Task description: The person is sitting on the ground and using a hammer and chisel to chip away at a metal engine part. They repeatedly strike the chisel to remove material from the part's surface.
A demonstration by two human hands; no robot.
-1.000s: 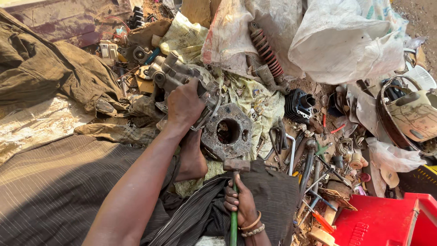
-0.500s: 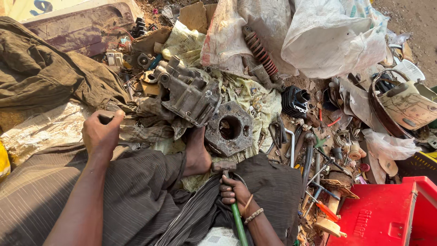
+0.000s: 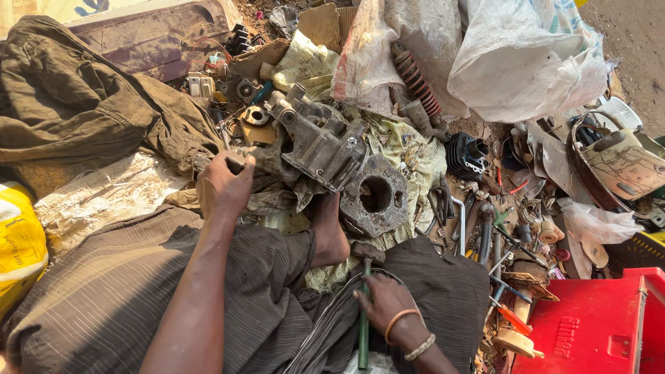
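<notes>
My left hand point(image 3: 223, 185) is closed around a short grey metal bar point(image 3: 201, 161), just left of a dirty grey engine casing point(image 3: 323, 140) lying on stained cloth. A round engine block with a central bore point(image 3: 375, 197) sits right of the casing, and my bare foot point(image 3: 327, 235) rests against both. My right hand point(image 3: 385, 305), with bangles on the wrist, grips the green handle of a hammer point(image 3: 364, 305). Its steel head lies just below the round block.
A red plastic crate point(image 3: 597, 329) stands at bottom right. Loose wrenches and small tools point(image 3: 485, 235) lie right of the block. A black finned cylinder point(image 3: 465, 154), a rusty coil spring point(image 3: 418, 77), white sacks point(image 3: 526, 55) and a yellow bag point(image 3: 17, 242) surround the spot.
My left hand left the engine casing, swung out to the left and took hold of the metal bar. The right hand has stayed on the hammer handle.
</notes>
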